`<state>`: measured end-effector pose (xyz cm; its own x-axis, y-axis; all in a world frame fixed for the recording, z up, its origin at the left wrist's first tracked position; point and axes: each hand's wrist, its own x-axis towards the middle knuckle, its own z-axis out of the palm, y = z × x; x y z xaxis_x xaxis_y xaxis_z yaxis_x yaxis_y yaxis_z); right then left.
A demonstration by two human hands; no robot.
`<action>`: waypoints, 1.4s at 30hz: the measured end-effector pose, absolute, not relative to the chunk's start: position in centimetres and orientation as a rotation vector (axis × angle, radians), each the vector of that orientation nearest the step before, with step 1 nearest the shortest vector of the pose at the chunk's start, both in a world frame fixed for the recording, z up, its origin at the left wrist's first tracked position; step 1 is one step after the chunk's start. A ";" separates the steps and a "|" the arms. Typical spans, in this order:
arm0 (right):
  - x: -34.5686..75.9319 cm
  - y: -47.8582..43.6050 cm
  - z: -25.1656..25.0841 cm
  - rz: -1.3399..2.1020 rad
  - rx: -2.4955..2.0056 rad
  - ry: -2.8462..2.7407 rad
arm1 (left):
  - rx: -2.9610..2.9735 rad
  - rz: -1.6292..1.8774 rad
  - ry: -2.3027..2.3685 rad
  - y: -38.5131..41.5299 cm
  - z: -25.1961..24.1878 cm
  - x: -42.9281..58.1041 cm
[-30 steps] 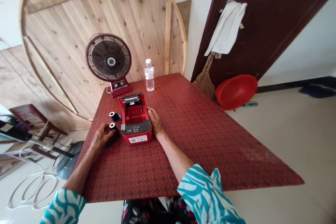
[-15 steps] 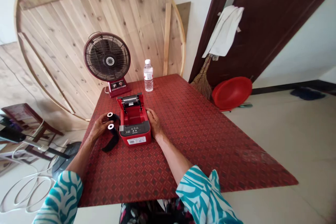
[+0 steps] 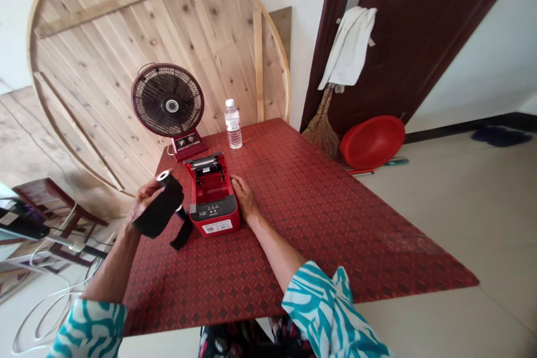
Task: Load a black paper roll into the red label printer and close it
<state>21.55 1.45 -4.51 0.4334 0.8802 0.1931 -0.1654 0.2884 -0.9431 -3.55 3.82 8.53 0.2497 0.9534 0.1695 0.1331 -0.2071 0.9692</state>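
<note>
A red label printer (image 3: 216, 222) with a dark grey front panel stands on the table, its lid (image 3: 206, 165) raised and its inner bay showing. To its left, my left hand (image 3: 145, 201) holds a black ribbon roll (image 3: 163, 210) up above the table; a wide band of ribbon hangs between its ends, and a white core shows at one end. Another black roll (image 3: 182, 232) lies low beside the printer, partly covered by the raised one. My right hand (image 3: 246, 197) is closed against the printer's right side, fingers together along the upper edge.
Behind the printer stand a dark red fan (image 3: 172, 105) and a water bottle (image 3: 234, 126). A patterned red cloth covers the table (image 3: 319, 224). On the right are a broom (image 3: 323, 128) and a red basin (image 3: 372, 142); a chair (image 3: 54, 201) and cables are on the left.
My left hand has lifted one black roll from beside the printer, up and to the left, its ribbon stretching out. My right hand stays at the printer. The view has shifted slightly.
</note>
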 end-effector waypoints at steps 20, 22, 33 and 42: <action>21.4 2.0 -4.8 0.788 -1.031 -0.897 | 2.686 -0.267 1.177 5.4 11.8 7.2; 21.4 2.0 -4.7 0.787 -1.032 -0.902 | 2.748 -0.244 1.249 4.7 11.9 7.3; 21.5 1.4 -4.2 0.802 -1.050 -0.899 | 2.775 -0.310 1.112 6.3 9.7 7.7; 21.6 1.4 -4.1 0.787 -1.055 -0.878 | 2.315 0.565 0.987 2.8 7.6 2.9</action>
